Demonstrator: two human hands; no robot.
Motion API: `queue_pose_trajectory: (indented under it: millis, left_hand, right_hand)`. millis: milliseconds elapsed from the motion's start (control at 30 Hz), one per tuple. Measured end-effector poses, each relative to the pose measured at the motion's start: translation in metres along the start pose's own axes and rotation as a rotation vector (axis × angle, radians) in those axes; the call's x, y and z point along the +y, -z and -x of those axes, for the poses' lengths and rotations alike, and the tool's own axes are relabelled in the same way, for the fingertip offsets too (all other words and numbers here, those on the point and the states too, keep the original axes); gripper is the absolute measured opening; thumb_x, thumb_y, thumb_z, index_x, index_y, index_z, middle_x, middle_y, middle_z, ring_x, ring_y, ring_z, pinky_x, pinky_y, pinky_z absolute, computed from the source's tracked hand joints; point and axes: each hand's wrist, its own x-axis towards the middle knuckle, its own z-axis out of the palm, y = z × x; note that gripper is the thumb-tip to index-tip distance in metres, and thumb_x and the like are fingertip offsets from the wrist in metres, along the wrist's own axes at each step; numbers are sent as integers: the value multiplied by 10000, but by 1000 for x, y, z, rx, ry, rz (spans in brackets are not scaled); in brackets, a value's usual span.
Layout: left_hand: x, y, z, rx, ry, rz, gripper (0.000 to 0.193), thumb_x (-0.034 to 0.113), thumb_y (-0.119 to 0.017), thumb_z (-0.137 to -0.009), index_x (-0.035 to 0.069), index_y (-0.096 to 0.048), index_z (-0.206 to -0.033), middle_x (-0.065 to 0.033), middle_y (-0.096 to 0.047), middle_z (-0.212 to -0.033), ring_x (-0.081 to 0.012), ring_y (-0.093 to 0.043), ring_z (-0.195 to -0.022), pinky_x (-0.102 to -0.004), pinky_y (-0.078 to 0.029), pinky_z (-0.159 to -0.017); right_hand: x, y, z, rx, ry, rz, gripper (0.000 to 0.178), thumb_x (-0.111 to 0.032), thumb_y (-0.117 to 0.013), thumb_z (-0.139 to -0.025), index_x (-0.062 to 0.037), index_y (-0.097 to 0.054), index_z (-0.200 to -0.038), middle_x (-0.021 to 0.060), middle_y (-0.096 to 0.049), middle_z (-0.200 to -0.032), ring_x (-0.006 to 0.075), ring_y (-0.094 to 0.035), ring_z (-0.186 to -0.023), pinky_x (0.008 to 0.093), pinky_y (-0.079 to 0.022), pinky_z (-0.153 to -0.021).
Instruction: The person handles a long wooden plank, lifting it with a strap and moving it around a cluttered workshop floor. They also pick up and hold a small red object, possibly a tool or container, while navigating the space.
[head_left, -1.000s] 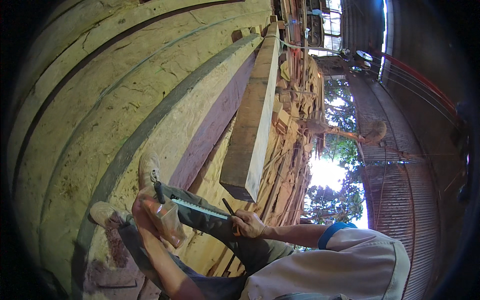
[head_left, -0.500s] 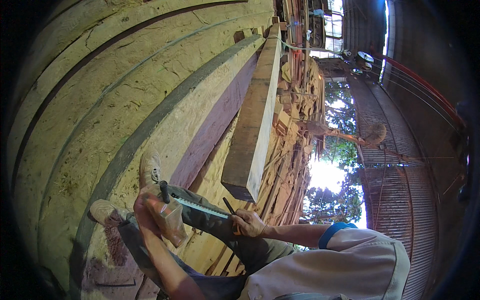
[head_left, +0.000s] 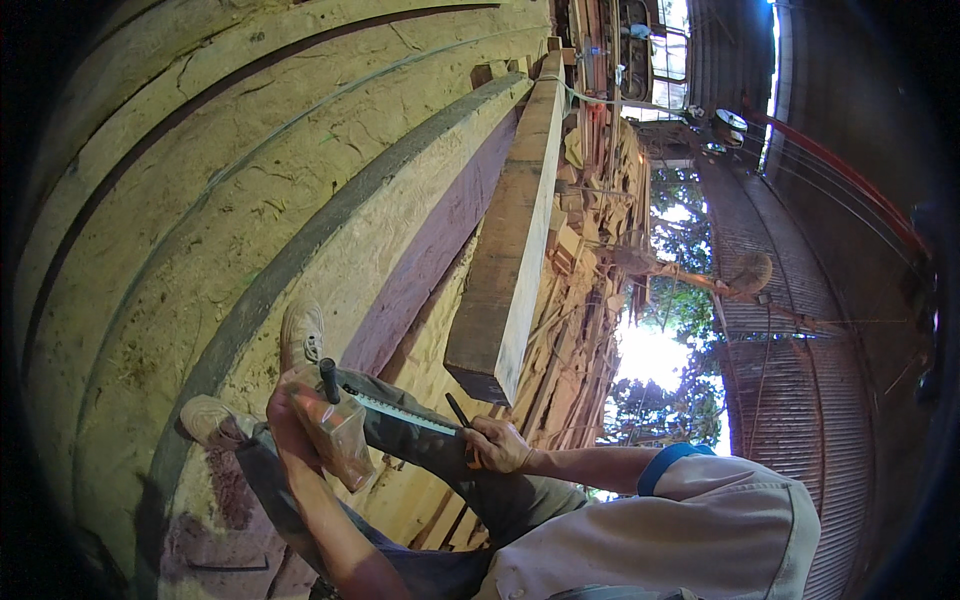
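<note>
yr l hand (head_left: pixel 288 405) is wrapped on a clear plastic container (head_left: pixel 347 445) low by yr legs (head_left: pixel 430 462); reddish inside, contents can't tell. r hand (head_left: pixel 503 446) closed w/ blk pen-like stick (head_left: pixel 457 409).

Worker's-eye view, scene tipped sideways: the left hand (head_left: pixel 286 408) holds a clear plastic container (head_left: pixel 347 452), a black cylinder (head_left: pixel 328 380) sticking up beside its rim. The right hand (head_left: pixel 502 446) grips a dark stick (head_left: pixel 457 409). A pale strip (head_left: pixel 400 411) with a dark, toothed-looking edge runs between the hands. Just beyond lies a squared timber beam (head_left: pixel 500 280); loose planks (head_left: pixel 575 330) spread to its right
</note>
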Motion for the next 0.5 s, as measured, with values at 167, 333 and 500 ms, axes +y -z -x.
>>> queue_pose_trajectory:
  millis: [167,333,500]
  left_hand:
    - [0,4,-2,-47,-1,-17,229,194,-460,-937,65,-580,-790,-52,-591,-686,-177,-581,-546,-311,-505,-512]
    - [1,5,1,-43,-6,-8,147,163,-508,-907,58,-576,-830,-60,-592,-696,-183,-595,-565,-315,-513,-522]
    - [1,2,1,-73,-38,-11,104,132,-524,-891,60,-585,-846,-57,-590,-702,-179,-600,-577,-315,-513,-526]
  right_hand:
    - [-4,1,-1,21,36,76,313,-293,-457,-995,-30,-545,-849,132,-576,-772,306,-624,-738,398,-475,-673]
    - [-1,1,-1,-8,12,3,318,-298,-459,-993,-27,-549,-854,133,-583,-793,305,-630,-756,394,-478,-673]
    - [-4,0,-1,8,36,22,328,-304,-452,-997,-30,-552,-848,116,-600,-774,277,-645,-724,382,-488,-663]
